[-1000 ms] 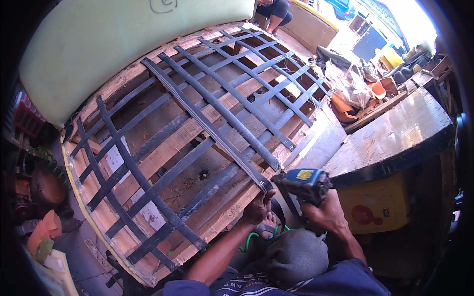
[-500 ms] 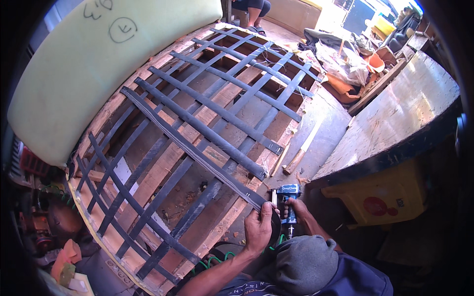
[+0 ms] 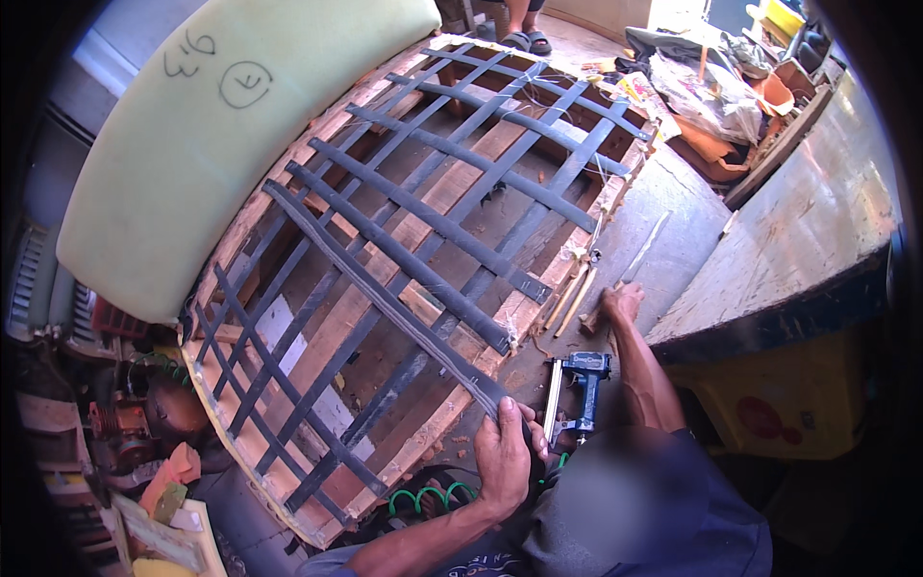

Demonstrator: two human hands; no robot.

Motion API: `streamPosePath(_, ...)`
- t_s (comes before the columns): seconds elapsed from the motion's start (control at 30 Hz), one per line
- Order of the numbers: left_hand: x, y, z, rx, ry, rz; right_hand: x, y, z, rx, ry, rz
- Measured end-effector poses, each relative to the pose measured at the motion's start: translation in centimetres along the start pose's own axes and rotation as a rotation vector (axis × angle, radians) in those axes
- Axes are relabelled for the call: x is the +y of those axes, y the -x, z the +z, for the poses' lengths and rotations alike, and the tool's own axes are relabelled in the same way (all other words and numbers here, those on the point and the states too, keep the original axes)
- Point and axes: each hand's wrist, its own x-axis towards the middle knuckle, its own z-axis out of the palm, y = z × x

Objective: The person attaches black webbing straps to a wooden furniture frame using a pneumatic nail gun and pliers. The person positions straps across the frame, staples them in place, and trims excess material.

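My left hand (image 3: pixel 505 462) is closed on the end of a black webbing strap (image 3: pixel 385 298), thumb on top. The strap runs diagonally over a wooden frame (image 3: pixel 418 442) to the far rail, where its other end lies. Other black straps cross the frame in a woven grid. Just right of my left fingers is a blue pneumatic stapler (image 3: pixel 585 389) with a silver magazine; whether the fingers touch it I cannot tell. My right hand (image 3: pixel 623 300) reaches past the stapler to the floor. Its fingers are curled beside a brown wooden end, and what they grip is mostly hidden.
Pale green foam (image 3: pixel 192 173) stands along the frame's far left side. Two thin sticks (image 3: pixel 569 298) lie by the right rail. A worn board (image 3: pixel 798 221) and yellow plastic stool (image 3: pixel 779 413) are at right. A green coiled hose (image 3: pixel 433 495) runs below. Someone's sandalled feet (image 3: pixel 529 40) show behind.
My right hand has let go of the stapler and moved forward to the floor. My left hand still holds the strap end. The view has shifted slightly.
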Motion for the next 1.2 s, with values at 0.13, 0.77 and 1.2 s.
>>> streamPosePath(0.13, 0.9, 0.5, 0.1, 0.098, 0.074, -0.071, -0.5, -1.9, -3.1, -0.417, -0.499, 0.22)
streamPosePath(0.77, -0.4, 0.7, 0.2, 0.169, -0.036, 0.018, -4.0, 19.9, -15.1, -0.976, -0.508, -0.958)
streamPosePath(1.2, -1.2, 0.7, -1.0, 0.24, -0.167, -0.058, -5.3, 21.2, -15.3, -0.989, -0.396, -1.159)
